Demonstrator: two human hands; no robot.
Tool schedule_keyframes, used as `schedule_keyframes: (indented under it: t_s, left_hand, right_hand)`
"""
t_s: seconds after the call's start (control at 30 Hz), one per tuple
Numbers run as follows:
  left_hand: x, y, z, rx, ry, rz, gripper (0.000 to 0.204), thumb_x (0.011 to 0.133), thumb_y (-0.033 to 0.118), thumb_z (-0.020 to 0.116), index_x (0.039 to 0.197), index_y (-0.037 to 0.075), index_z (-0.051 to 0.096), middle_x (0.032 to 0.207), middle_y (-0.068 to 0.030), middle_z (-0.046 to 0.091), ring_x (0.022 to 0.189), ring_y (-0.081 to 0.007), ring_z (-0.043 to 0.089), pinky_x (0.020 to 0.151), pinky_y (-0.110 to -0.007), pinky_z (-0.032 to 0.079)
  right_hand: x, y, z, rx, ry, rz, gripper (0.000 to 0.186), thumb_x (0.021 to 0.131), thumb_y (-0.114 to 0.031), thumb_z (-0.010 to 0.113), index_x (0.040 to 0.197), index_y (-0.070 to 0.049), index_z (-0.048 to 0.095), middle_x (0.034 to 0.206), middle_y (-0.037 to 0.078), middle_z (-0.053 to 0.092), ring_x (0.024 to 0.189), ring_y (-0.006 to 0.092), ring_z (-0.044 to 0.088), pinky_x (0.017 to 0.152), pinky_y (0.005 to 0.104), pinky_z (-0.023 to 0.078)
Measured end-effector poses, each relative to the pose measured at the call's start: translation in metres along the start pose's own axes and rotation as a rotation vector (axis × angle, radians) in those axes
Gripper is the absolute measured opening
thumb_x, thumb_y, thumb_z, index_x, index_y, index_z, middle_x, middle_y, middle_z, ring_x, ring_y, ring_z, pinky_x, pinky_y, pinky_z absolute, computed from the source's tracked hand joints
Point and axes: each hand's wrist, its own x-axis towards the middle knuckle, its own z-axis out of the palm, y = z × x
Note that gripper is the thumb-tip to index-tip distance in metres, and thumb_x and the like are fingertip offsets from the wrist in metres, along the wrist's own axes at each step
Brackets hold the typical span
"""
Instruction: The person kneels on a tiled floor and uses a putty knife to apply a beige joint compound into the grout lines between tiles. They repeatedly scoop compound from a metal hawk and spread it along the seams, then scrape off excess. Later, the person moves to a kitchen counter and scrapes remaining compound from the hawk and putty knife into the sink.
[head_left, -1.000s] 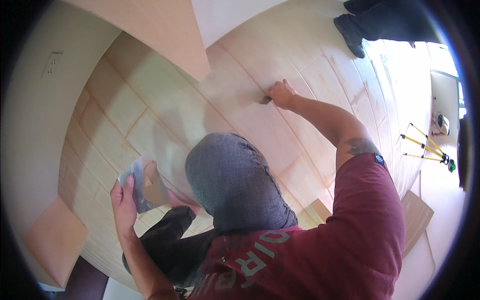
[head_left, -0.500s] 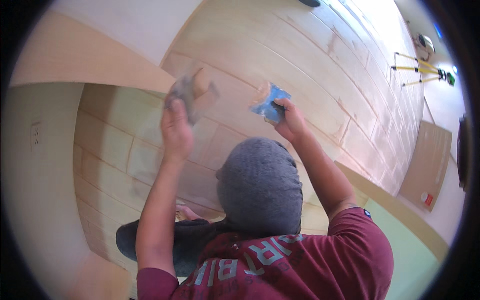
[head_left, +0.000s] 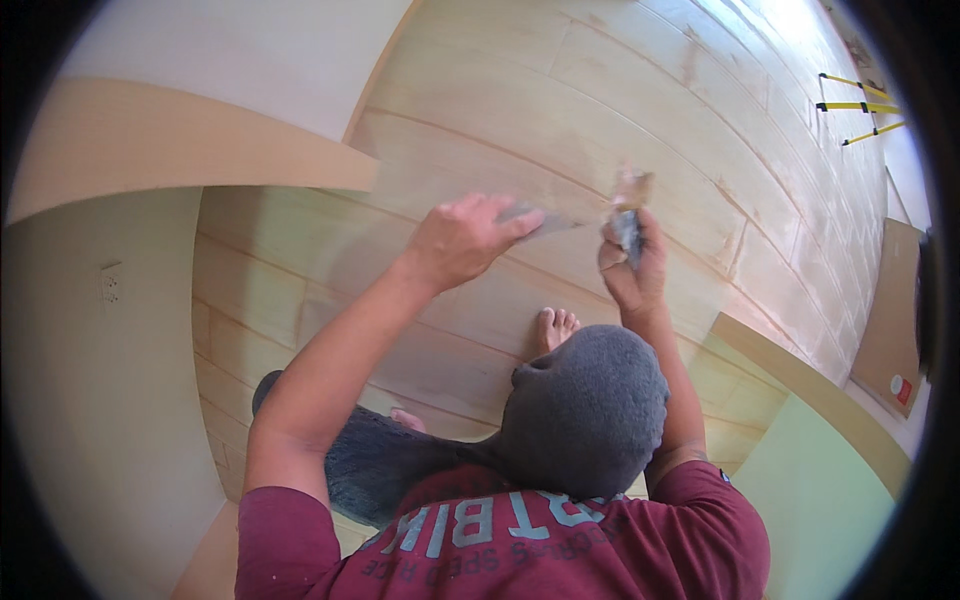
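My left hand (head_left: pixel 462 240), fingers closed, grips a flat grey scraper blade (head_left: pixel 552 223), which appears nearly edge-on and blurred. To its right, my right hand (head_left: pixel 645 275) pinches a putty knife (head_left: pixel 628 230) with a blue-grey blade pointing away from me. Beige-brown putty (head_left: pixel 632 188) clings around its far end, smeared by motion. The two tools are close together, a small gap between them, in front of the wood-look plank floor (head_left: pixel 480 130). Both handles are mostly hidden by my fingers.
My knee in grey cloth (head_left: pixel 590 410) and a bare foot (head_left: pixel 555 325) are below my hands. A tan ledge (head_left: pixel 190 140) juts in at the left, above a wall with an outlet (head_left: pixel 110 283). Yellow tripod legs (head_left: pixel 858 106) and a cardboard sheet (head_left: pixel 890 310) are at the right.
My left hand has swung right and turned, bringing its scraper near the putty knife. My right hand has moved right and slightly nearer, its blade turned from broadside. The view has shifted.
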Motion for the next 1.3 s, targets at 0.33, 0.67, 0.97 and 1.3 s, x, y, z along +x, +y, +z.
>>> schedule_keyframes:
  t_s: [0.33, 0.67, 0.97, 1.3]
  left_hand:
    - [0.015, 0.002, 0.08, -2.093, 0.496, -1.087, 0.033, 0.109, 0.033, 0.051, 0.126, 0.008, 0.063, 0.118, -0.0035, 0.07, 0.107, -0.0193, 0.069, 0.095, -0.038, 0.055]
    - [0.006, 0.005, 0.064, -1.918, 0.721, -1.249, 0.043, 0.107, 0.037, 0.057, 0.139, 0.007, 0.054, 0.13, -0.0062, 0.063, 0.123, -0.0209, 0.06, 0.105, -0.043, 0.05]
    - [-0.026, -0.034, 0.039, -1.508, 0.96, -1.019, 0.046, 0.108, 0.035, 0.057, 0.136, -0.001, 0.056, 0.133, -0.009, 0.062, 0.119, -0.0197, 0.06, 0.104, -0.037, 0.049]
    - [-0.1, -0.044, 0.042, -1.229, 1.234, -1.28, 0.046, 0.108, 0.034, 0.059, 0.137, -0.002, 0.058, 0.133, -0.0104, 0.064, 0.123, -0.0197, 0.06, 0.104, -0.035, 0.049]
  right_hand:
    - [0.028, 0.002, 0.034, -1.932, -0.612, -0.731, 0.08, 0.076, 0.004, 0.07, 0.149, -0.026, 0.055, 0.135, 0.015, 0.062, 0.119, 0.036, 0.06, 0.098, 0.0447, 0.052]
    - [0.063, -0.033, 0.015, -2.416, -0.844, -0.34, 0.083, 0.081, 0.004, 0.064, 0.151, -0.039, 0.052, 0.136, 0.013, 0.059, 0.12, 0.0318, 0.06, 0.097, 0.042, 0.055]
    - [0.098, -0.016, 0.047, -2.5, -0.825, -0.304, 0.07, 0.083, 0.004, 0.059, 0.146, -0.028, 0.058, 0.148, 0.008, 0.056, 0.139, 0.0319, 0.05, 0.107, 0.0448, 0.043]
    - [0.175, 0.032, 0.034, -2.583, -1.221, 0.173, 0.059, 0.09, 0.0, 0.053, 0.139, -0.031, 0.064, 0.138, 0.0, 0.065, 0.128, 0.0246, 0.059, 0.101, 0.0456, 0.045]
